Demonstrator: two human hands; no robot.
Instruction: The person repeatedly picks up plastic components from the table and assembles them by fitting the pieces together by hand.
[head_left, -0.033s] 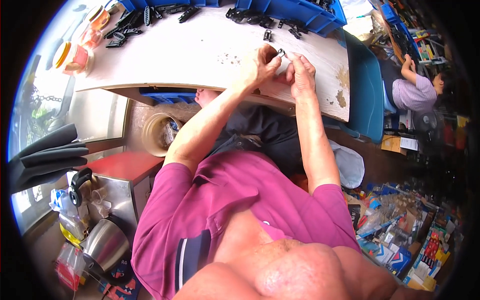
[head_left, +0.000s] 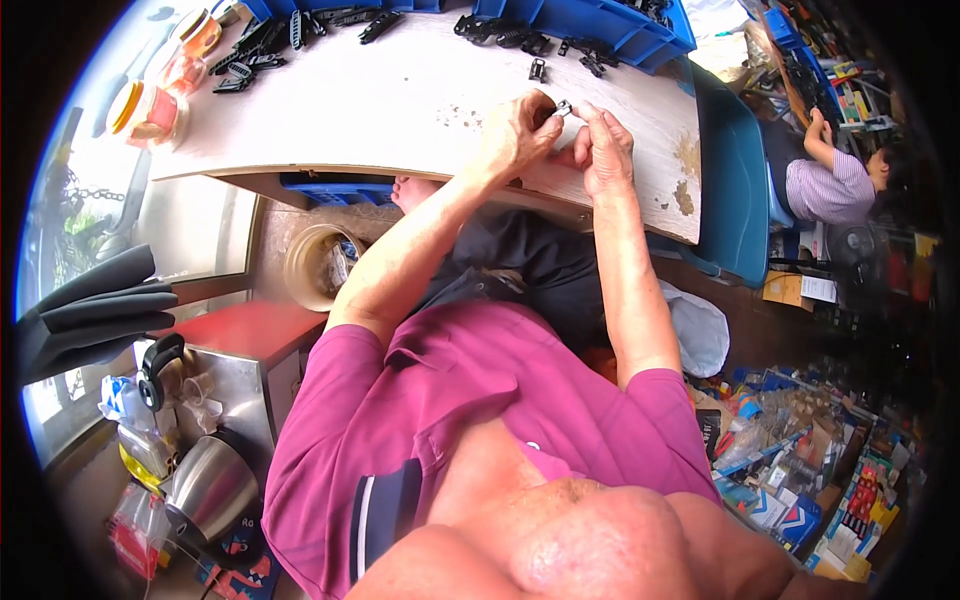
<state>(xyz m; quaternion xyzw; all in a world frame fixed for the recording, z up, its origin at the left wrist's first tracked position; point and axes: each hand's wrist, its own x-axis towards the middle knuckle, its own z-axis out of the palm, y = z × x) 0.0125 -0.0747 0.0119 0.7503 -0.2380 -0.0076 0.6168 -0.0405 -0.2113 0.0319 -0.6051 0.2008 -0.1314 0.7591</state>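
Note:
Over the near part of the pale tabletop (head_left: 330, 110), my two hands are held close together. My left hand (head_left: 518, 135) pinches a small dark part with a shiny metallic patch (head_left: 563, 108) between thumb and fingertips. Just to its right is my right hand (head_left: 606, 152), its fingers curled and thumb and forefinger drawn together by the part. Whether those fingertips hold a tiny piece is too small to make out. Beyond my hands lie a small black clip-like piece (head_left: 537, 70) and a cluster of black parts (head_left: 500, 32). Long black strips (head_left: 255, 50) are piled at the far left.
Blue bins (head_left: 640, 45) line the table's far edge. Lidded jars (head_left: 143, 112) stand at its left end. A teal chair (head_left: 735, 180) is at the right, with another person (head_left: 830, 185) beyond. A bucket (head_left: 310, 265) stands on the floor, near a steel kettle (head_left: 213, 485).

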